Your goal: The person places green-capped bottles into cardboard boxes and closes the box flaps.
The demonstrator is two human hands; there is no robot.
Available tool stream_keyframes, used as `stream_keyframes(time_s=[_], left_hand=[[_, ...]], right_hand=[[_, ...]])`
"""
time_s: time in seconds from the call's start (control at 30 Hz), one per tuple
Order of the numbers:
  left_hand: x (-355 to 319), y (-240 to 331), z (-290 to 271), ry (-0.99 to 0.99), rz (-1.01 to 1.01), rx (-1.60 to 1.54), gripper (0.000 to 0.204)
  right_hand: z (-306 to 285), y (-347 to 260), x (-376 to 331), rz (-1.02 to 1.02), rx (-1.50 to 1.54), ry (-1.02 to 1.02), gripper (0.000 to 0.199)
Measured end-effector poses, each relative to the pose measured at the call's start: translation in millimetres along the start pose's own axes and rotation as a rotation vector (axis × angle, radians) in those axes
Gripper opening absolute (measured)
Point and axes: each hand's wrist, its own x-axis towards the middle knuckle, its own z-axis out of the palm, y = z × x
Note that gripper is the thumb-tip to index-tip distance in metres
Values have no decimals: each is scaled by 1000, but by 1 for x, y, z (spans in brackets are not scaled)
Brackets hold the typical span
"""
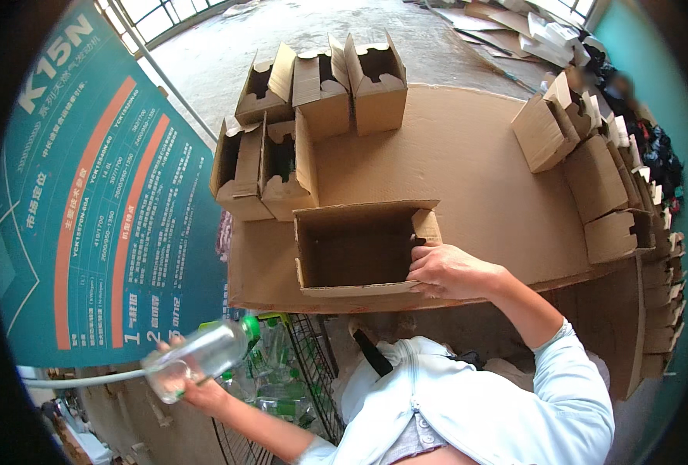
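My left hand (pixel 193 387) grips a clear bottle (pixel 204 358) with a green cap, held tilted above a black wire basket (pixel 317 368). More clear bottles (pixel 282 387) with green caps lie inside that basket. At the table's near edge, an open cardboard box (pixel 351 252) lies with its hollow inside facing me, and it looks bare within. My right hand (pixel 448 271) is closed on the right end of this box, fingers around its flap.
Several open cardboard boxes (pixel 379 97) stand at the table's far left. More boxes (pixel 541 139) are stacked along the right. Brown cardboard (pixel 452 155) covers the tabletop. A large teal printed banner (pixel 88 232) rises at left, with a pale pole (pixel 88 381) along its bottom.
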Motion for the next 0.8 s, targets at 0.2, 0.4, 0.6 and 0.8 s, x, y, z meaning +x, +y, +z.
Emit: stream_keyframes(time_s=[0.2,0.4,0.6,0.8], left_hand=[[40,69,218,-945,309,-40,87],[-21,5,331,-1953,141,671,70],[-72,-65,345,-2518,183,1086,47],[-46,-91,316,-2622,109,1108,41]], right_hand=[[3,-1,-5,51,-155,34,13],[12,-7,-18,20,-307,250,6],[21,-6,-17,-11,-294,299,13],[19,-7,-5,-42,-240,332,15]])
